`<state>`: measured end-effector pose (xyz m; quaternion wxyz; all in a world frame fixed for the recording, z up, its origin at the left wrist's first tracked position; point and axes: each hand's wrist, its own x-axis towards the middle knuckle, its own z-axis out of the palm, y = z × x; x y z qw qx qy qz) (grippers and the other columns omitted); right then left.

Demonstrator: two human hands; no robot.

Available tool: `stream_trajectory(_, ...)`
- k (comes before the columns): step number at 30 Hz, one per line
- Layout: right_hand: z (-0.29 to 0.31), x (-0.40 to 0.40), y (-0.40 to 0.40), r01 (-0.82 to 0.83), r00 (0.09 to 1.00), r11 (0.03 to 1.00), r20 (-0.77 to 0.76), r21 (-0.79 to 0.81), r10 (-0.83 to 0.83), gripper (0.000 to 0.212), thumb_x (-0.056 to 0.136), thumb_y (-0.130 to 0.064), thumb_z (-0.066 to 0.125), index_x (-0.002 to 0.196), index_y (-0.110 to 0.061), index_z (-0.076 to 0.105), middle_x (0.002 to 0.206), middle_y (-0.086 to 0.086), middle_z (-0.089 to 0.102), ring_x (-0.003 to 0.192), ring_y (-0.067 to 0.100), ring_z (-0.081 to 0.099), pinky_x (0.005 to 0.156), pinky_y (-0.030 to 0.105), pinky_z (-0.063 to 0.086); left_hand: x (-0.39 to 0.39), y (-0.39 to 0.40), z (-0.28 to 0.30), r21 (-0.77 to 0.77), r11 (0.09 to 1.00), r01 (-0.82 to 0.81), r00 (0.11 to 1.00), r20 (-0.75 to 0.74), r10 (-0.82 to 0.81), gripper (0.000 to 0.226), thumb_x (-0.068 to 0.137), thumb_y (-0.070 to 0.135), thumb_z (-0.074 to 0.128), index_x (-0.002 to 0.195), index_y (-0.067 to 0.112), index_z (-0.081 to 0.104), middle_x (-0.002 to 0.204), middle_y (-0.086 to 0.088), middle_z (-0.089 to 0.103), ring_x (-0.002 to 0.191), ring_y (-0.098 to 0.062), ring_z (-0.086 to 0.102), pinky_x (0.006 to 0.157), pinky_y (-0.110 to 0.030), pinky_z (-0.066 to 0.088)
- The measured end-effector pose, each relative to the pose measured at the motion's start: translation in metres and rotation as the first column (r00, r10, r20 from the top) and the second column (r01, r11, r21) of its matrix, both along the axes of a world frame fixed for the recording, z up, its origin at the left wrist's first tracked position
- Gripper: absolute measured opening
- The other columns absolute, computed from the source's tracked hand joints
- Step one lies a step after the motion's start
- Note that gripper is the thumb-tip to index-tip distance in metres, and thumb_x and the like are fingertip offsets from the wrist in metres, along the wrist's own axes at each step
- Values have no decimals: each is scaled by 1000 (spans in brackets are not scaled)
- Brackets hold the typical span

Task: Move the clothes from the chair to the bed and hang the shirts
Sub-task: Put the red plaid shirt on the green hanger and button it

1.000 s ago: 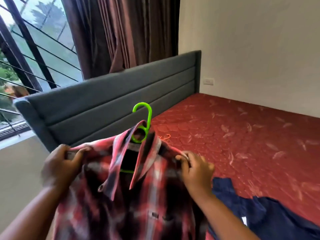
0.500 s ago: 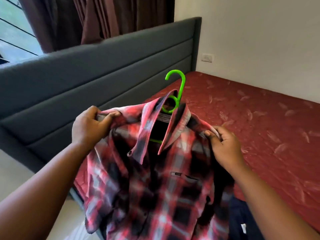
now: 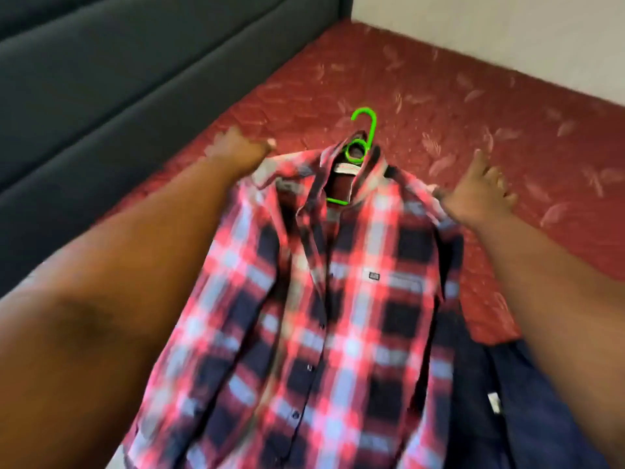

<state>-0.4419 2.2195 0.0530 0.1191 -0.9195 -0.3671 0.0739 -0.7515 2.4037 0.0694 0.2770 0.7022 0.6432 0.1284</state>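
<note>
A red, navy and white plaid shirt (image 3: 338,282) on a green hanger (image 3: 367,130) lies spread front-up on the red mattress (image 3: 439,96), with the hook pointing toward the far wall. My left hand (image 3: 236,148) is at the shirt's left shoulder, blurred, its thumb stretched out straight. At the right shoulder my right hand (image 3: 480,194) has its fingers spread and touches the fabric's edge. A navy garment (image 3: 527,401) lies partly under the shirt's right side.
A grey padded headboard (image 3: 118,62) runs along the left of the bed. A pale wall (image 3: 507,35) borders the far side. Bare mattress extends beyond the hanger and to the right.
The shirt has gone from held up in the air by its shoulders to lying flat on the mattress. Both hands have loosened at the shoulders, and the view has tipped downward.
</note>
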Motion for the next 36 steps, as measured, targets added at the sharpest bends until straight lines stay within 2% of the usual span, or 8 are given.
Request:
stream_trajectory(3,-70,-40,-28,5,990,1000,-142,-6,-6,64,82,-38,69,134,-9,43,131,23,52,125,40,48,103,50,38,6,-37,-56,-161,968,190,976,140,-168,30,97,31,57,75,12,57,79,-12,58,77,-17,57,61,-25,42)
stream_trajectory(6,-147,-117,-103,-98,925,995,-370,1,92,20,78,-23,71,92,-22,58,90,3,64,90,30,63,81,40,50,-31,-120,-143,-466,834,297,954,102,-283,26,97,18,56,76,6,64,74,-16,63,74,-19,67,49,-17,39)
stream_trajectory(11,-219,-235,-221,-99,712,977,-699,-190,-64,34,83,-1,63,73,-30,49,73,-7,56,80,16,58,62,11,38,-126,-253,-218,-829,507,237,964,134,-231,24,91,0,61,73,15,62,40,8,53,31,0,45,35,-10,33)
stream_trajectory(15,-232,-277,-245,-267,721,955,-685,-130,108,20,80,-1,55,87,-20,59,88,-1,54,84,24,57,71,28,43,-155,-301,-236,-763,599,242,970,167,-179,13,62,33,75,55,25,66,52,11,59,51,4,52,62,-23,44)
stream_trajectory(20,-253,-305,-245,-407,658,904,-729,-132,190,22,85,-7,55,103,-14,67,105,8,68,99,27,63,80,25,45,-152,-339,-260,-667,701,253,933,-22,-358,30,90,21,65,119,18,63,112,-1,67,106,-22,62,80,-21,42)
stream_trajectory(25,-281,-317,-279,-260,668,946,-743,-194,32,32,89,-10,58,120,-18,61,111,4,64,106,25,61,87,28,48,-160,-375,-278,-587,772,244,944,-38,-327,40,91,25,63,130,23,57,97,1,62,95,-20,62,77,-22,44)
stream_trajectory(30,-285,-344,-318,-210,767,976,-629,-64,124,40,89,-15,61,127,-24,60,121,8,58,112,29,57,95,36,46,-164,-399,-291,-452,842,296,918,-110,-382,41,93,38,58,133,31,50,119,0,58,98,-24,63,81,-35,53)
stream_trajectory(36,-290,-374,-312,-145,885,988,-440,47,151,33,89,-20,59,120,-32,63,108,9,63,99,36,60,80,44,51,-160,-397,-304,-326,875,357,920,-40,-391,31,95,32,56,126,26,59,123,0,60,99,-24,64,82,-29,50)
